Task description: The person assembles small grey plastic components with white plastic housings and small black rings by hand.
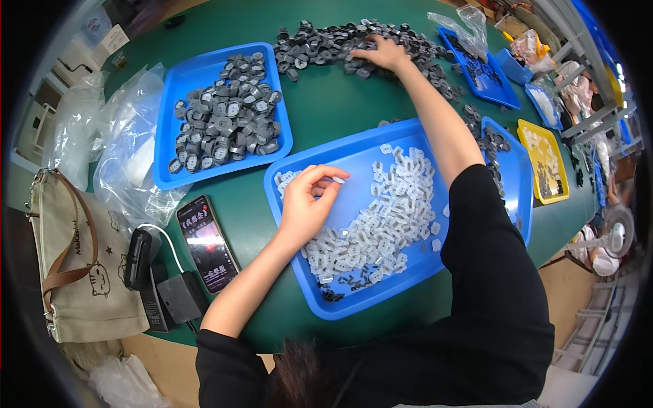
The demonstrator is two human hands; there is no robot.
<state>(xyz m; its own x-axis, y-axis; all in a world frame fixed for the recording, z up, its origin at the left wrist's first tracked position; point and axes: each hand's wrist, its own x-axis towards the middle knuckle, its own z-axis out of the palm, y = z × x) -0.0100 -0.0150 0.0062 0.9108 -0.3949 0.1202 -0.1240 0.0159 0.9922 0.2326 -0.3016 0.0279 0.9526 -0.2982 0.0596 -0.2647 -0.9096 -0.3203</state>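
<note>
White translucent pieces (391, 216), small, squarish; dark grey parts (320, 49), rounded

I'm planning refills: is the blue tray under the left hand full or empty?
Partly full: the blue tray holds white pieces and small black pieces, but bare blue floor shows beside the left hand.

near tray (340, 211): blue | small pieces (408, 197): translucent white | heaped caps (326, 49): grey | tabletop (204, 27): green | bag (112, 262): beige, cat print

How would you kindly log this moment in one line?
left hand: holding white piece above front blue tray | right hand: fingers spread at grey parts | phone: left of front blue tray
</note>
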